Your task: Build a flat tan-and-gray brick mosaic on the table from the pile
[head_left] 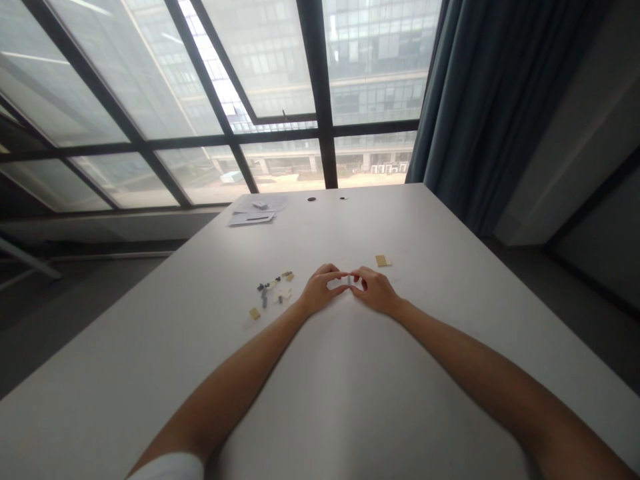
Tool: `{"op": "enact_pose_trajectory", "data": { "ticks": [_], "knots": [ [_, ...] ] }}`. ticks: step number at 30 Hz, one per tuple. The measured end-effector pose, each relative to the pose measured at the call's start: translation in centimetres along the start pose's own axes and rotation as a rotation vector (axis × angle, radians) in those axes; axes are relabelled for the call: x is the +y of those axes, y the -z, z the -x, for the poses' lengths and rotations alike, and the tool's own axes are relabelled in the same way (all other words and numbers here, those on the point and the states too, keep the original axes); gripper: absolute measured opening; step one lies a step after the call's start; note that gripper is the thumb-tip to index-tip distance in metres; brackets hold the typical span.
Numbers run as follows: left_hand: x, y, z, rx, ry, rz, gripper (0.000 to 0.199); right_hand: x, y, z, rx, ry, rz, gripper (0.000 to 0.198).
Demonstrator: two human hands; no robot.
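Observation:
My left hand (pixel 323 287) and my right hand (pixel 373 288) meet over the middle of the table. Between their fingertips is a small light-grey piece (pixel 349 280), gripped from both sides by thumbs and fingers; its exact shape is too small to make out. To the left of my left hand lies a loose scatter of small building pieces: a grey piece (pixel 265 300), dark blue-grey ones (pixel 261 287) and a tan plate (pixel 255 313). Beyond my right hand rests a flat tan studded plate (pixel 381 261) with a white part at its right side.
White table (pixel 320 387) spreads under both arms. Papers (pixel 253 217) with a dark strip on them lie at the far left corner. Two round holes, one a dark grommet (pixel 311 199), are near the far edge. Windows stand behind; a blue curtain (pixel 450 113) hangs at right.

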State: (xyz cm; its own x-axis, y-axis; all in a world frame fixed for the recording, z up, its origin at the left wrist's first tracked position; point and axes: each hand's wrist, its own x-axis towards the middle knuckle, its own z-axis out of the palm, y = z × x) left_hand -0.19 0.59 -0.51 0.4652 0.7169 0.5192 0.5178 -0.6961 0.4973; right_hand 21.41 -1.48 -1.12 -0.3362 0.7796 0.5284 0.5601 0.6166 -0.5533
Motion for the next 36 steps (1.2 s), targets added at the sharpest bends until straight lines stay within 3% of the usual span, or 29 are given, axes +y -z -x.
{"op": "enact_pose_trajectory", "data": {
  "ticks": [36],
  "knots": [
    [0.45, 0.09, -0.02, 0.028, -0.006, 0.003, 0.027, 0.22, -0.11, 0.03, 0.012, 0.002, -0.006, 0.022]
  ]
}}
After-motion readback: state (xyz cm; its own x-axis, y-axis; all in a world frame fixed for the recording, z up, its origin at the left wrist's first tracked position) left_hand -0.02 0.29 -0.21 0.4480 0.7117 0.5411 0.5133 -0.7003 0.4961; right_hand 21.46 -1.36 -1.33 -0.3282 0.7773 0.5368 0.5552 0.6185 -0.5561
